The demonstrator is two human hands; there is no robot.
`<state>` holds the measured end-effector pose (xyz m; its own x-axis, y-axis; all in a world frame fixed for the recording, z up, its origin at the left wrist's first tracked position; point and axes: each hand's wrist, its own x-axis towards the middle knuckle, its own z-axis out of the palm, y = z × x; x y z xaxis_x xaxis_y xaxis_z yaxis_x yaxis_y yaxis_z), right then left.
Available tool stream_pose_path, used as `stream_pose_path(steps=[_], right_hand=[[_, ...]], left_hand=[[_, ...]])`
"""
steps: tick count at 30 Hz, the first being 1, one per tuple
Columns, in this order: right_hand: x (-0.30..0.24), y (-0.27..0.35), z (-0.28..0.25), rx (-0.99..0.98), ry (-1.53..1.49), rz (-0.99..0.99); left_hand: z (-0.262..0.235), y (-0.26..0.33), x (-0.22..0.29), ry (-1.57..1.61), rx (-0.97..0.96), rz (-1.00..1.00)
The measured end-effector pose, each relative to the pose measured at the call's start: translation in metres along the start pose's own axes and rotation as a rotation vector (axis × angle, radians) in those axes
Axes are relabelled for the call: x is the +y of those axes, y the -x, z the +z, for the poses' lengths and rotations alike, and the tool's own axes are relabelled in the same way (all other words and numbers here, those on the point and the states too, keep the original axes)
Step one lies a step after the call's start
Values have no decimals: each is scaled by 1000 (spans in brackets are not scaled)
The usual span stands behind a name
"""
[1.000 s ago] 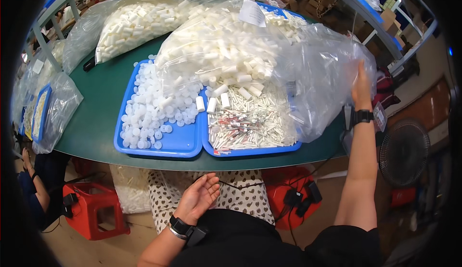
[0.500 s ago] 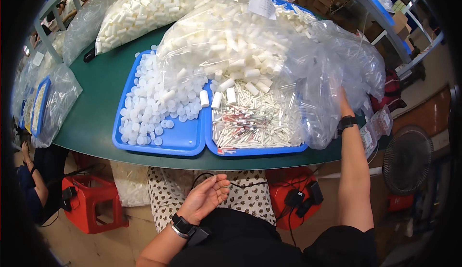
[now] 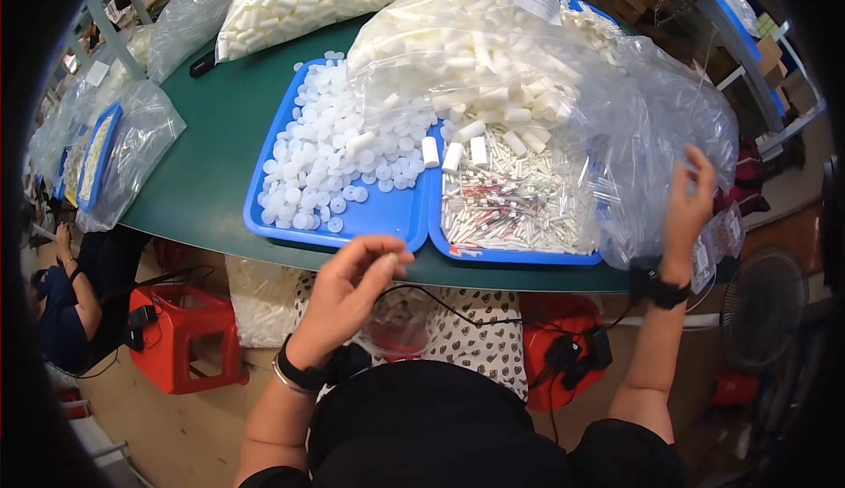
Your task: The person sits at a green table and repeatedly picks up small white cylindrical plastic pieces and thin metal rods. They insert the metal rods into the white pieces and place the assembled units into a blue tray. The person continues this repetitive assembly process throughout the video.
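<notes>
My left hand is raised at the table's front edge, before the left blue tray. Its fingers are curled with the thumb against them; whether something small is pinched there I cannot make out. My right hand is beside the clear plastic bag, fingers apart, nothing visible in it. Translucent white round caps fill much of the left blue tray. Thin white sticks, some with red, lie in the right blue tray. White foam-like cylinders spill from the bag onto both trays.
Another bag of white cylinders lies at the back of the green table. A clear round container is at my lap. Red stools and a black fan stand below. Another person's arm shows at left.
My left hand has risen from my lap to the table edge, its fingers curling in. The right hand has come out from behind the bag's plastic. The whole view has shifted slightly.
</notes>
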<state>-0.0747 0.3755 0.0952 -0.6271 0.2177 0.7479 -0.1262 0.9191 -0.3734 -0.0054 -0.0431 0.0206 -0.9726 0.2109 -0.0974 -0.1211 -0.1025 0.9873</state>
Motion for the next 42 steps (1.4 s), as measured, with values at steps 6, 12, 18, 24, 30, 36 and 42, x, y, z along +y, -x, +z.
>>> stream_pose_path(steps=[6, 12, 18, 24, 30, 36, 42], right_hand=[[-72, 45, 46, -600, 12, -654], [-51, 47, 75, -688, 69, -718], [-52, 45, 70, -632, -56, -695], [-65, 49, 51, -471, -12, -525], [-69, 60, 45, -458, 48, -493], [-75, 68, 46, -298, -117, -370], [-117, 106, 24, -599, -421, -334]], left_hand=[[-18, -57, -4, -927, 205, 559], [-30, -80, -32, -1138, 160, 448], [-37, -84, -36, -1048, 169, 463], [-25, -78, -26, -812, 267, 509], [4, -40, -18, 109, 134, 52], [23, -4, -33, 785, 39, -249], [36, 14, -55, 933, 28, -360]])
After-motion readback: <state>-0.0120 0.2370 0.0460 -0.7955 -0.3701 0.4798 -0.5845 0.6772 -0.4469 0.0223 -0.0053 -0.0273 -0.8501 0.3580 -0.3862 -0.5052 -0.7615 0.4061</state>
